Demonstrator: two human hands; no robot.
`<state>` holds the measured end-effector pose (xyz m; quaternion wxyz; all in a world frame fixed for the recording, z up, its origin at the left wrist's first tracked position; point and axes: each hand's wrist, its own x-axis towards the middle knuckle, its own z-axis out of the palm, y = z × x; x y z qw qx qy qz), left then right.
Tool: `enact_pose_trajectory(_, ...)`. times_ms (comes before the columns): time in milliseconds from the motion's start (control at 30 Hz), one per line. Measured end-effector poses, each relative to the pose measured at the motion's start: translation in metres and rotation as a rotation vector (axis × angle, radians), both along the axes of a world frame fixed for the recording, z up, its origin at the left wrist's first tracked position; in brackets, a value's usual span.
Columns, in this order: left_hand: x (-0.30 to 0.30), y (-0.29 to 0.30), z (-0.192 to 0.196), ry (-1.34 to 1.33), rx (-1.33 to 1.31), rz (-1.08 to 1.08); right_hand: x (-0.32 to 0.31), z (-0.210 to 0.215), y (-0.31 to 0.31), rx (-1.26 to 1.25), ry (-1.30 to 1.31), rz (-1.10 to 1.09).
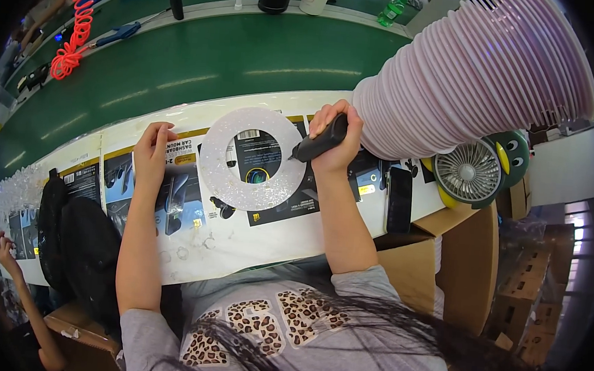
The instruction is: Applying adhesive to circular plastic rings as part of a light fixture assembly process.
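A flat white ring [219, 170] with a speckled, glittery surface lies on the white, print-covered work surface in front of me. My right hand [334, 141] is wrapped round a black hand tool with a narrow pointed tip [322, 138]; its exact kind is unclear. The tip is at the right part of the ring's band. Left of the ring, my left hand [152, 149] rests with its fingers loosely bent and nothing visible in them, apart from the ring. Printed package sheets [271, 215] show under the ring and through its hole.
A tall leaning stack of pinkish-white rings [456, 79] rises at the right, by a small fan [468, 171] and a black phone [399, 201]. A black bag [86, 240] and clear plastic pieces [18, 190] lie left. Beyond is a green surface [251, 58]. Another person's hand [4, 249] shows far left.
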<state>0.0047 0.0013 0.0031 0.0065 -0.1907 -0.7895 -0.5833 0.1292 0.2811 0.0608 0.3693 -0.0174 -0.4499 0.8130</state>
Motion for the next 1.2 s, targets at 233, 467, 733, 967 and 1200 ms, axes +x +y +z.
enact_pose_trajectory(233,-0.001,-0.001,-0.002,-0.003,0.002,-0.006,0.002,0.000,0.005,0.006,-0.004,-0.012)
enact_pose_trajectory(467,0.007,0.001,0.011,-0.020,0.007,0.021,-0.001,-0.007,0.029,-0.330,0.014,-0.070)
enact_pose_trajectory(733,0.052,0.017,0.050,0.420,-0.197,-0.214,-0.010,-0.005,0.018,-0.756,0.029,0.084)
enact_pose_trajectory(967,0.093,0.049,0.075,0.465,-0.544,-0.740,-0.020,-0.025,0.015,-0.832,0.012,0.187)
enact_pose_trajectory(1200,0.095,0.050,0.071,0.377,-0.667,-0.776,-0.017,-0.022,0.018,-0.960,0.045,0.204)
